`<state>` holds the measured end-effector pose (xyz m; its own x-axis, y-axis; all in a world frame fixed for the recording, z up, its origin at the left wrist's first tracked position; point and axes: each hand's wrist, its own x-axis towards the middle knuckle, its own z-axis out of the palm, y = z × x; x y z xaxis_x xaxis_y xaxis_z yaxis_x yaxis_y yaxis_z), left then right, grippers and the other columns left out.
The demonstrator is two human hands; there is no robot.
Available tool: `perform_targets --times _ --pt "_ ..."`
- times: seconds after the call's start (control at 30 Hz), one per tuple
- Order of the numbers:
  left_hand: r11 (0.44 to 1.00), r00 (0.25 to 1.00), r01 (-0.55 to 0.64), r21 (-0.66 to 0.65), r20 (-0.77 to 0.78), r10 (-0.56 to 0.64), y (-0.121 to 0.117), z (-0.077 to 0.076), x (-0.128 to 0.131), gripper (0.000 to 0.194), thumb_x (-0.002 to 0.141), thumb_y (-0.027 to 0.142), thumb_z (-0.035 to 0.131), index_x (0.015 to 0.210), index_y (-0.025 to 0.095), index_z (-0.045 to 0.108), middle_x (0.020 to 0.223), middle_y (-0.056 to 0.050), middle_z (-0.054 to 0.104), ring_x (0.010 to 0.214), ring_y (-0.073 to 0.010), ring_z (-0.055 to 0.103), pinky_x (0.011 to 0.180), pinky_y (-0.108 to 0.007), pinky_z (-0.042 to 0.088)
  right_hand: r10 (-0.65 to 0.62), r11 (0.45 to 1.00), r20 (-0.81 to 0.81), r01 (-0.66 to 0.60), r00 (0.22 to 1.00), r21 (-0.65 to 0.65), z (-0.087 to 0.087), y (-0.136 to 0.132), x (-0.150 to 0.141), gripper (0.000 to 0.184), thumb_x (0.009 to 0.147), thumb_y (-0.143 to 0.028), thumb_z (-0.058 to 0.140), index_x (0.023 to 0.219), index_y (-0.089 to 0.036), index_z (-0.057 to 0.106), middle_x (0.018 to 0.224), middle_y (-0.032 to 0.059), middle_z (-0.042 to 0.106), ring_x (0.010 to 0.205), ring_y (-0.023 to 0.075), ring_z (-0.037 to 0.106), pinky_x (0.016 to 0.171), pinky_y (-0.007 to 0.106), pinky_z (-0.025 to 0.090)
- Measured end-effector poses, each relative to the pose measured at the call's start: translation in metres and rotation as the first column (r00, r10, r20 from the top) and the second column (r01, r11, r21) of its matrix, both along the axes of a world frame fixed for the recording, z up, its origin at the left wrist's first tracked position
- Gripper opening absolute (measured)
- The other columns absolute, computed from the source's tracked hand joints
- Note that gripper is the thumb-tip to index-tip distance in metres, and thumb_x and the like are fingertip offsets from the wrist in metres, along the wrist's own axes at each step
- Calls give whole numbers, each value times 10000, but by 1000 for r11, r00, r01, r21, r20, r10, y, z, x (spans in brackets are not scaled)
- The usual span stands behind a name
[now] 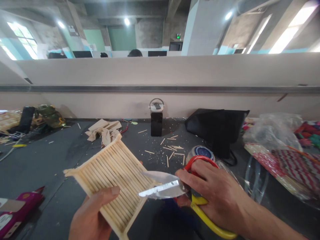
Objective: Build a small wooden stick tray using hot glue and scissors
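Note:
My left hand (pixel 93 210) grips a square panel of thin wooden sticks (pixel 117 176), thumb across its face and fingers behind. The sticks run side by side, with thicker edges and small points at the corners. In my right hand (pixel 212 190) are large scissors (pixel 165 188) with one red and one yellow handle. Their parted metal blades reach left to the panel's right edge; one blade overlaps the panel in view. I cannot tell whether a stick is between the blades. Several short cut sticks (pixel 175 148) lie scattered on the dark table (pixel 60 140) beyond.
A phone (pixel 156 124) leans upright against a bottle with a loop handle (pixel 157 105). Right of it are a roll of tape (pixel 200 152), a black bag (pixel 217 128) and clear plastic (pixel 272 131). At left lie crumpled paper (pixel 103 130) and a magenta glue gun (pixel 23 210).

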<state>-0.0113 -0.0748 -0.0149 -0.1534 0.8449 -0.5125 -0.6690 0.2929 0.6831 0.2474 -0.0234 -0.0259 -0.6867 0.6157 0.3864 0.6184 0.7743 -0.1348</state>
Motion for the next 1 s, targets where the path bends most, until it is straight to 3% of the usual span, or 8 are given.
perform_targets --times 0.13,0.33,0.5,0.7,1.0 --pt "999 1000 28 43 11 -28 2 -2 -1 684 626 159 725 1281 291 578 1025 -8 759 1098 -367 631 825 -447 610 11 997 15 -12 1000 83 -2 2 0 312 876 -379 612 1122 -197 553 771 51 582 637 211 543 521 317 405" --pt "997 1000 9 76 20 -11 1 -7 -4 684 664 157 705 1317 279 545 1060 -29 749 1086 -368 638 861 -464 590 -10 994 19 8 1000 105 -1 2 0 246 915 -390 542 1064 -195 565 704 26 553 548 176 523 467 287 378" --pt "999 999 -37 23 5 37 2 -9 -9 708 662 139 708 1334 261 519 1063 -47 747 1028 -366 667 816 -456 605 -10 999 -159 15 987 32 7 -1 2 201 912 -326 561 1057 -188 535 788 44 560 607 167 533 525 289 446" --pt "997 998 -55 55 41 53 2 -5 -4 674 646 113 698 1290 255 559 1074 -40 743 1038 -362 664 817 -449 605 -66 996 -79 61 995 -72 1 -5 -4 290 794 -329 713 1021 -207 581 813 45 564 670 215 552 592 371 474" --pt "997 997 -70 8 29 70 -1 -8 -2 688 619 123 729 1282 219 573 1020 -64 755 1009 -364 673 842 -453 584 -51 996 -34 48 998 -80 -2 -7 -5 203 872 -360 613 996 -200 594 763 38 573 646 211 569 564 347 472"
